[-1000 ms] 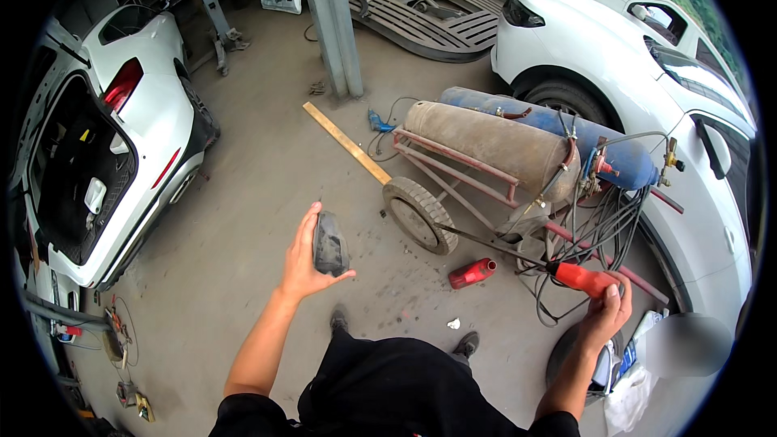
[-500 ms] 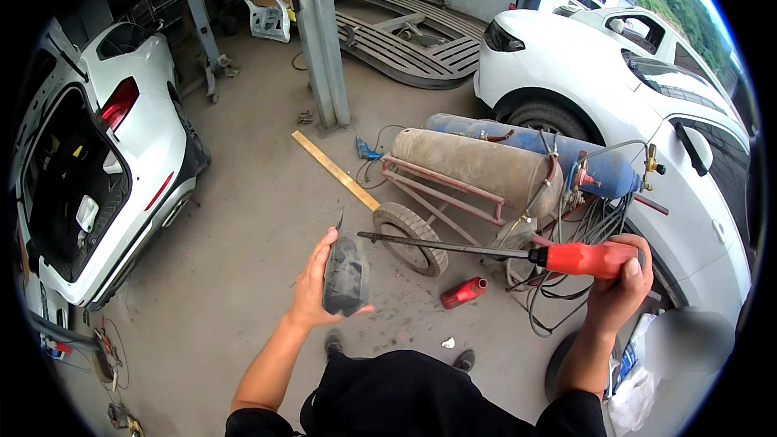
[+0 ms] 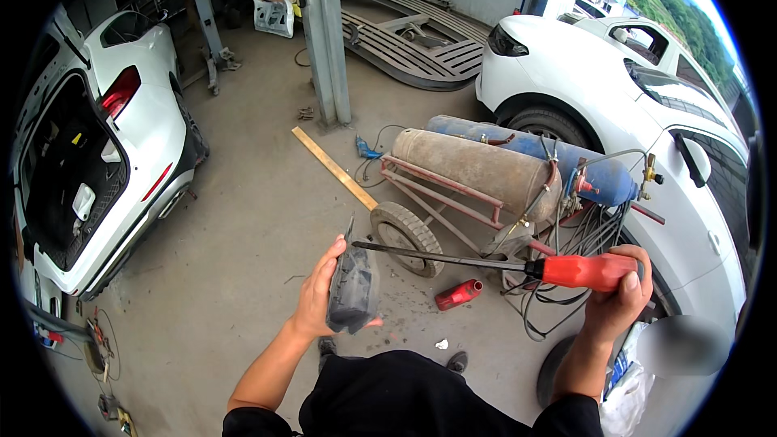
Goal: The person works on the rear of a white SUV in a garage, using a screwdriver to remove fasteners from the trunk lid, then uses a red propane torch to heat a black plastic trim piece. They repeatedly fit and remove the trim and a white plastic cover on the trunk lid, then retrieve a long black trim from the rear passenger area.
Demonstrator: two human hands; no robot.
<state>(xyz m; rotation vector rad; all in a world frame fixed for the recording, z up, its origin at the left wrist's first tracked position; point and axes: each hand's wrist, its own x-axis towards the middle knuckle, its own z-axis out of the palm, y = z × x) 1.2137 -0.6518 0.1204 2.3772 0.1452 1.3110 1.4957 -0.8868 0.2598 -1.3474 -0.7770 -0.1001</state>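
Observation:
My left hand (image 3: 322, 295) grips a dark grey, angular plastic piece (image 3: 352, 287) with a thin upright edge along its top, fingers along its left side. My right hand (image 3: 619, 299) is wrapped round the red handle of a long screwdriver-like tool (image 3: 581, 270). Its dark shaft lies almost level, pointing left, with the tip at the upper part of the plastic piece; whether it touches cannot be made out. Below the shaft, a red bottle (image 3: 459, 293) lies on the floor.
Ahead stands a wheeled cart (image 3: 437, 198) with tan and blue gas cylinders (image 3: 469, 170), hoses trailing. A wooden plank (image 3: 328, 162) lies beside it. White cars (image 3: 142, 154) flank me, one at left, others at right. Behind are a steel post (image 3: 330, 65) and slotted platform (image 3: 405, 48).
My left hand has moved right and down with the plastic piece. My right hand has risen slightly and shifted right, bringing the tool's shaft nearer level and its tip over to the piece.

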